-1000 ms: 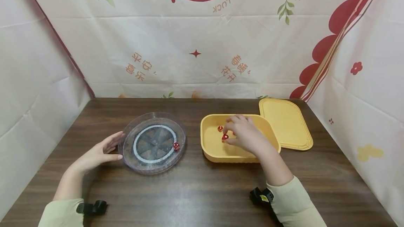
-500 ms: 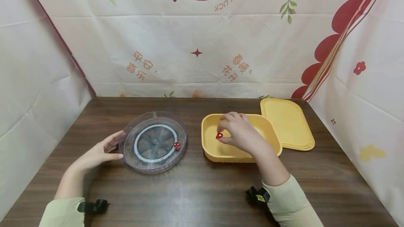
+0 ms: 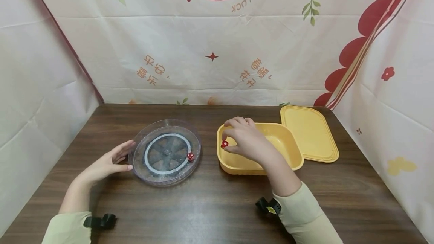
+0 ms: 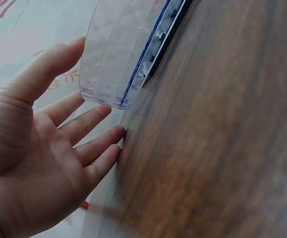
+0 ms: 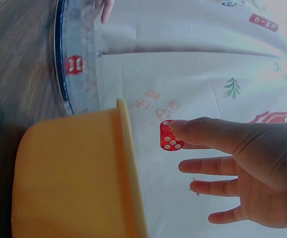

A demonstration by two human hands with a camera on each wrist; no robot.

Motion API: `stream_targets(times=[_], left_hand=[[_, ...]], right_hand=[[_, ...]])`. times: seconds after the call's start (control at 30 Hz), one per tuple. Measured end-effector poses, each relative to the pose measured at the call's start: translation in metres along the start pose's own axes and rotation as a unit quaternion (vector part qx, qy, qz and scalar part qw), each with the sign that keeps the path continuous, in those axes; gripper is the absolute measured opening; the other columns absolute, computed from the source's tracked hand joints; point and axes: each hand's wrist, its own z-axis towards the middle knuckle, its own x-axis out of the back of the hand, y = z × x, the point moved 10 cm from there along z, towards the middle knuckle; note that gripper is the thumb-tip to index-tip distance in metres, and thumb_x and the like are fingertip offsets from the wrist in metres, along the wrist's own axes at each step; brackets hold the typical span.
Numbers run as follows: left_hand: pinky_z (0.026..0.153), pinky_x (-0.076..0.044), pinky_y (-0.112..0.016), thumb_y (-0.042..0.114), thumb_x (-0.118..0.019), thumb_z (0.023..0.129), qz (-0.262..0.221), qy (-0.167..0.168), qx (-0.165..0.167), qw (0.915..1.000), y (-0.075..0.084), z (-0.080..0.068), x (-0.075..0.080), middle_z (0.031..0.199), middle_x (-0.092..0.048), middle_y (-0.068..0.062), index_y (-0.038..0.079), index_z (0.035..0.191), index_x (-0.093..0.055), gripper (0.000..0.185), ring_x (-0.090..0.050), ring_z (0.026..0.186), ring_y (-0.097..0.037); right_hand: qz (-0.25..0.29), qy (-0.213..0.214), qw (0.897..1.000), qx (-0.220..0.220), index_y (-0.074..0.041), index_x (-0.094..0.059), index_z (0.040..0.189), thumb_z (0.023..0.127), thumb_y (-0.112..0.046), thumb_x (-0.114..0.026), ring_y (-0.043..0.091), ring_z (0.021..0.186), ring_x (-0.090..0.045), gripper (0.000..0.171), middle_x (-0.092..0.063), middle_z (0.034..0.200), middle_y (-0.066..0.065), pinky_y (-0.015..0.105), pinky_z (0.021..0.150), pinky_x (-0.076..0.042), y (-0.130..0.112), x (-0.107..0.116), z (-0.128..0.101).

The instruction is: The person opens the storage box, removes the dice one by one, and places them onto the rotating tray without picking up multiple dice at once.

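Observation:
My right hand [image 3: 245, 138] pinches a red die [image 3: 224, 144] with white pips between thumb and index finger, over the left part of a yellow box [image 3: 285, 142]. In the right wrist view the die [image 5: 171, 136] shows above the box rim, and the other fingers spread loosely. A round clear plastic dish [image 3: 166, 178] with a white ring stands to the left, and another red die [image 3: 190, 156] lies in it near its right side. My left hand [image 3: 105, 163] is open at the dish's left edge, fingertips right by its clear wall [image 4: 113, 54].
A yellow lid [image 3: 310, 134] lies on the brown table [image 3: 203, 206], to the right of the box and beside it. White printed cloth [image 3: 169, 55] walls the table at the back and on both sides.
My right hand has lifted a die from the box and carried it left, toward the box's left rim. My left hand and the dish have stayed in place.

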Motion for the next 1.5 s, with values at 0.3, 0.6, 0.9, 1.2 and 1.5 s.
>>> stream_targets(times=[0.3,0.6,0.9,1.2,1.5], left_hand=[[0.093,-0.030,-0.006,0.007,-0.070,0.086,-0.007,-0.002,-0.011,0.9999,0.004,0.000,-0.002,0.151,-0.023,-0.026,-0.001,0.150,-0.020,0.081,-0.017,0.136,-0.047],[0.093,-0.030,-0.006,0.007,-0.070,0.086,-0.008,-0.002,-0.010,0.9999,0.005,0.000,-0.002,0.152,-0.022,-0.027,-0.002,0.150,-0.020,0.081,-0.017,0.136,-0.048],[0.094,-0.030,-0.007,0.007,-0.070,0.087,-0.009,-0.004,-0.011,0.9999,0.005,0.001,-0.002,0.152,-0.023,-0.026,-0.002,0.150,-0.020,0.081,-0.017,0.136,-0.047],[0.094,-0.030,-0.007,0.007,-0.069,0.087,-0.006,-0.003,-0.014,0.9999,0.006,-0.001,-0.001,0.152,-0.023,-0.026,-0.002,0.150,-0.020,0.080,-0.017,0.136,-0.048],[0.095,-0.030,-0.008,0.007,-0.069,0.087,-0.004,-0.001,-0.015,0.9999,0.005,-0.001,-0.001,0.152,-0.022,-0.026,-0.001,0.150,-0.020,0.080,-0.018,0.136,-0.047]], right_hand=[[-0.005,-0.025,1.000,0.002,-0.023,-0.070,0.086,0.081,-0.028,-0.078,0.026,0.120,-0.042,0.011,-0.058,0.120,0.005,0.051,0.100,-0.028,-0.015,-0.003,0.014],[-0.008,-0.023,1.000,0.020,-0.023,-0.067,0.083,0.080,-0.030,-0.079,0.026,0.120,-0.043,0.014,-0.058,0.120,0.004,0.051,0.100,-0.029,-0.031,-0.003,0.023],[-0.016,-0.038,0.999,0.024,-0.019,-0.072,0.096,0.081,-0.035,-0.078,0.023,0.119,-0.043,0.023,-0.059,0.123,0.004,0.047,0.100,-0.031,-0.040,-0.011,0.032],[-0.018,-0.049,0.998,0.034,-0.020,-0.070,0.096,0.081,-0.035,-0.077,0.024,0.119,-0.043,0.022,-0.058,0.123,0.004,0.048,0.100,-0.031,-0.050,-0.023,0.041],[-0.013,-0.063,0.997,0.038,-0.022,-0.071,0.094,0.081,-0.034,-0.077,0.024,0.120,-0.043,0.019,-0.057,0.124,0.003,0.047,0.100,-0.032,-0.062,-0.031,0.050]])
